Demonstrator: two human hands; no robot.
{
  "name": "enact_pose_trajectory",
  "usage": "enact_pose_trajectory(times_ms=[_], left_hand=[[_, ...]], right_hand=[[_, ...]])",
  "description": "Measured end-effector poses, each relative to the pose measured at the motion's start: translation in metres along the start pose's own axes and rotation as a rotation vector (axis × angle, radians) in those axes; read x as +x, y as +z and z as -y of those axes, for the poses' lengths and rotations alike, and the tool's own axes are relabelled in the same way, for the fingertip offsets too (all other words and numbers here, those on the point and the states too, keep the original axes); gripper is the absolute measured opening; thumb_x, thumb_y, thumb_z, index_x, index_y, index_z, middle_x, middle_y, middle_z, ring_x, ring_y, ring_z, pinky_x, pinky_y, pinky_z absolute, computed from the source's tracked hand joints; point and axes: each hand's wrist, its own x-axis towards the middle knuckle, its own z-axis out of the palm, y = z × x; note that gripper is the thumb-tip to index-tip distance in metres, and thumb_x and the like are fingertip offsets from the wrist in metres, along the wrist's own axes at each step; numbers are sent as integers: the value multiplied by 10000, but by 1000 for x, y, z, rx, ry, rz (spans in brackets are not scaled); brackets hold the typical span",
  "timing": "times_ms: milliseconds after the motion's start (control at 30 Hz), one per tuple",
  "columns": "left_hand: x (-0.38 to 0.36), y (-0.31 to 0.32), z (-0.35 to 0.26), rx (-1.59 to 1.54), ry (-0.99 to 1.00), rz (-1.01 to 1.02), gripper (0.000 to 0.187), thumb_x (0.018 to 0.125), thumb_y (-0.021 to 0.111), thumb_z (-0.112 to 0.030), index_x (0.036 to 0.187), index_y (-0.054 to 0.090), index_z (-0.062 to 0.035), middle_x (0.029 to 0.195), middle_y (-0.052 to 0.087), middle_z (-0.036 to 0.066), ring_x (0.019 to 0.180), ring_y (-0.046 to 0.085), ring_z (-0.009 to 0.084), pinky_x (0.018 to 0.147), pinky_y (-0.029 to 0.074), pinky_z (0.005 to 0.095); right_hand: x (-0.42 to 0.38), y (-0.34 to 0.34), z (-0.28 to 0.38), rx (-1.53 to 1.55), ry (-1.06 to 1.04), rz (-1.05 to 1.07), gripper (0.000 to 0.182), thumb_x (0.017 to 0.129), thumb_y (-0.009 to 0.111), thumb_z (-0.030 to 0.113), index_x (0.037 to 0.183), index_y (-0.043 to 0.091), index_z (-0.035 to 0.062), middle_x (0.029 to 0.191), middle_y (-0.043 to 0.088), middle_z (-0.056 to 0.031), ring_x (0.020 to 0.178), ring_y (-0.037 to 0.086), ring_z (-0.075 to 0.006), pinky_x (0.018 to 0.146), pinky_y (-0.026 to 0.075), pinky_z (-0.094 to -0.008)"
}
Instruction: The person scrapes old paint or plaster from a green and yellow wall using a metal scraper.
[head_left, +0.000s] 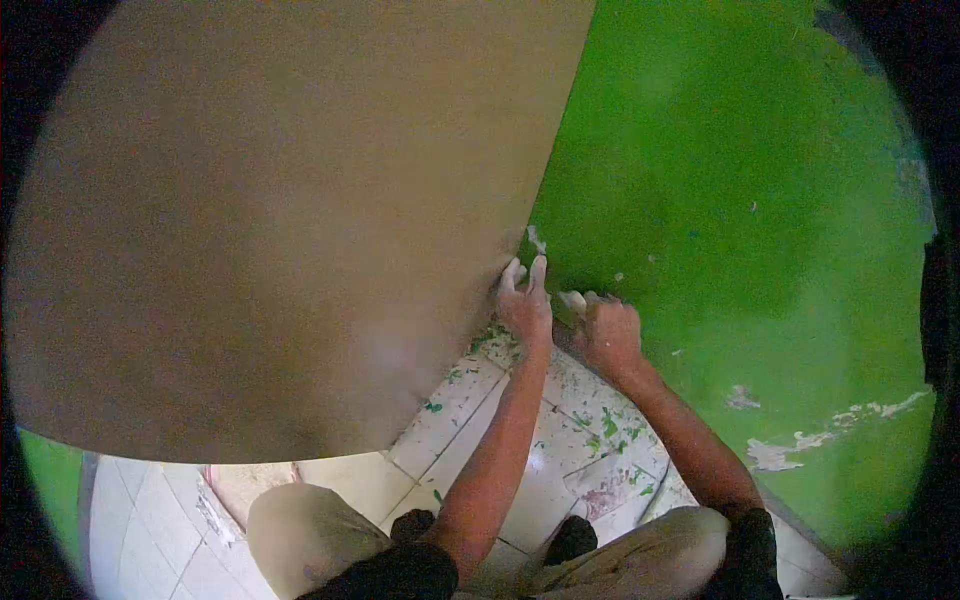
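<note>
Near the bottom corner of a large brown board [300, 220], my left hand [527, 300] reaches up with its fingers apart, the fingertips whitened with dust and close to the green wall [740, 200]. My right hand [608, 330] is closed just to the right, near the lower part of the wall. Its fingers are curled round something small and pale that I cannot make out. Above my left fingertips the green paint is chipped, showing a white patch [537, 240].
White floor tiles [470, 430] lie below, strewn with green paint flakes [610, 425]. My bent knees and dark shoes are at the bottom. More peeled white patches [780, 453] mark the wall at the lower right. A pale panel [250, 490] lies at the lower left.
</note>
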Motion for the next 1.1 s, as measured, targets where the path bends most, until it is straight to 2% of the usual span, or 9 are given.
enact_pose_trajectory(times_ms=[233,300,367,433,533,733,933,1033,1100], left_hand=[[-12,19,-5,35,83,-137,584,841,787,-367,1243,665,38,1152,699,221,953,699,296,800,554,389],[-12,21,-5,94,349,-215,475,916,708,-333,1221,675,29,1094,698,234,1002,660,357,872,505,454],[0,26,14,118,387,-233,442,908,709,-306,1219,687,7,1060,705,217,931,678,328,811,531,422],[3,24,9,137,423,-251,413,900,710,-279,1217,700,-15,1027,711,201,860,695,300,751,556,391],[3,20,6,186,408,-155,305,953,633,-191,1153,703,28,1057,702,215,994,655,357,850,515,439],[12,17,9,252,690,-232,261,956,600,-144,1131,716,11,999,694,206,879,672,354,795,530,436],[11,16,11,301,674,-201,246,946,636,-172,1069,698,32,1031,699,201,921,668,367,827,520,439],[2,17,-2,199,641,-290,277,937,676,-217,1037,696,40,973,716,174,843,699,292,761,554,412],[-5,11,-18,-107,17,-77,316,927,700,-243,1057,687,45,915,723,145,749,702,213,669,577,367]], right_hand=[[-60,-16,-31,-17,30,126,283,737,707,180,978,642,47,724,677,-181,649,674,-379,615,551,-506],[-73,-13,-47,-26,48,152,318,735,710,185,1016,643,53,722,676,-175,648,674,-378,613,552,-502],[-84,-13,-56,15,78,175,344,739,709,201,1044,645,54,737,681,-175,656,680,-368,613,553,-509],[-91,-16,-60,12,28,150,306,750,701,203,1009,652,48,715,676,-180,636,678,-366,598,552,-510],[-102,-10,-67,-7,4,163,260,766,703,201,954,667,25,678,662,-203,600,666,-377,560,534,-501],[-122,5,-76,39,-47,118,251,776,711,203,923,678,2,608,630,-209,531,636,-382,505,507,-484],[-128,7,-79,-3,-69,144,222,803,675,224,869,675,12,588,627,-192,516,630,-380,515,511,-500],[-130,1,-77,-14,-52,195,211,822,636,229,859,664,23,597,638,-183,532,646,-376,541,525,-507],[-132,-1,-75,15,-45,198,215,834,626,232,866,658,22,594,635,-188,534,647,-379,543,524,-511]])
